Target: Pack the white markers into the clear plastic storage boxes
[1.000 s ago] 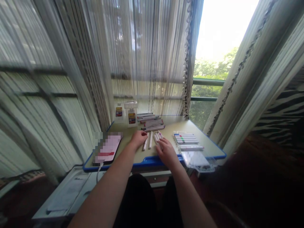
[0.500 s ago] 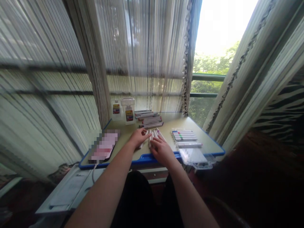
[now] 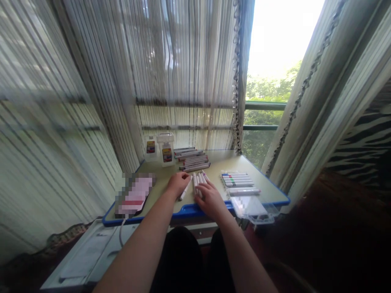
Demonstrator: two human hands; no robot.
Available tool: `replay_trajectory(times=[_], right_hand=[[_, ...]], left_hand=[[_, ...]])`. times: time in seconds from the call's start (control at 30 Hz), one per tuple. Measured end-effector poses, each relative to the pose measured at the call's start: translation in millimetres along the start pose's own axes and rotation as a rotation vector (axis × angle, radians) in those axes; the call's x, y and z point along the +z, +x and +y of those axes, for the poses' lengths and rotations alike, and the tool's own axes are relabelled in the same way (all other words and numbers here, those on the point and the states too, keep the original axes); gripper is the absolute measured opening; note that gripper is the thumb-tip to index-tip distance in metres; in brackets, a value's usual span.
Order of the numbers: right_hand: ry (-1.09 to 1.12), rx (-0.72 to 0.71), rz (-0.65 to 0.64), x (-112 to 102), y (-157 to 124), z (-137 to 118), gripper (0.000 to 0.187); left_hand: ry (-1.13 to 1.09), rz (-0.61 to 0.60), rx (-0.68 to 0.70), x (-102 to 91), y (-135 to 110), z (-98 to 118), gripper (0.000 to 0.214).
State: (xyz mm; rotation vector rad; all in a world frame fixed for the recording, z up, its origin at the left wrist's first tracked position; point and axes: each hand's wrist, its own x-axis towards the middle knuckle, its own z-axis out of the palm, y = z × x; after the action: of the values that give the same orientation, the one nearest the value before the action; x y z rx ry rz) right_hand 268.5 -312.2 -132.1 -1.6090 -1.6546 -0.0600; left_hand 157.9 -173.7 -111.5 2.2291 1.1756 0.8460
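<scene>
On the table, my left hand (image 3: 177, 184) has its fingers curled at the far end of a single white marker (image 3: 185, 190), which lies slanted beside the palm. Just to the right, my right hand (image 3: 210, 198) rests with fingers spread over the near part of a small row of white markers (image 3: 199, 178). These markers lie side by side, pointing away from me, and a gap separates them from the single one. The fingers partly cover their near ends.
Behind the hands lies a pile of markers (image 3: 194, 158). Two clear containers (image 3: 166, 156) with labels stand back left. A blurred phone (image 3: 137, 195) with a cable lies left. At right, several markers (image 3: 240, 179) sit in a clear case (image 3: 253, 209) overhanging the blue table edge (image 3: 282, 201).
The view has tilted slightly, so the table sits lower. My left fingers have shifted off the single marker's middle, leaving more of it showing. My right hand stays on the row.
</scene>
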Motion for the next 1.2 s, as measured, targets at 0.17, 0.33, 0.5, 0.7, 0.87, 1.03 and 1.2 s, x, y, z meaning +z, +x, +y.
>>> replay_trajectory(times=[0.17, 0.33, 0.5, 0.7, 0.87, 1.03, 1.2], right_hand=[[0.003, 0.002, -0.003, 0.5, 0.2, 0.7, 0.031], [0.006, 0.041, 0.006, 2.3, -0.9, 0.2, 0.045], [0.01, 0.042, 0.008, 2.2, -1.1, -0.5, 0.044], [0.016, 0.009, -0.055, -1.8, 0.7, -3.6, 0.032], [0.0, 0.013, -0.04, -0.2, 0.4, -2.4, 0.031], [-0.024, -0.004, 0.001, 2.8, -0.3, 1.1, 0.027], [-0.015, 0.003, -0.011, 1.9, -0.5, -0.1, 0.028]], left_hand=[[0.014, -0.017, 0.007, -0.2, -0.7, 0.5, 0.02], [0.05, -0.017, -0.012, -0.5, -1.0, 0.7, 0.023], [0.071, 0.004, -0.025, -0.8, -1.1, 1.8, 0.022], [0.06, -0.004, -0.032, -1.1, -2.9, 4.7, 0.024], [0.036, 0.001, -0.042, 0.5, -1.3, 1.8, 0.021], [0.046, 0.007, -0.035, 2.2, 0.3, 0.2, 0.017], [0.028, 0.003, -0.018, 1.1, -1.2, 1.5, 0.029]])
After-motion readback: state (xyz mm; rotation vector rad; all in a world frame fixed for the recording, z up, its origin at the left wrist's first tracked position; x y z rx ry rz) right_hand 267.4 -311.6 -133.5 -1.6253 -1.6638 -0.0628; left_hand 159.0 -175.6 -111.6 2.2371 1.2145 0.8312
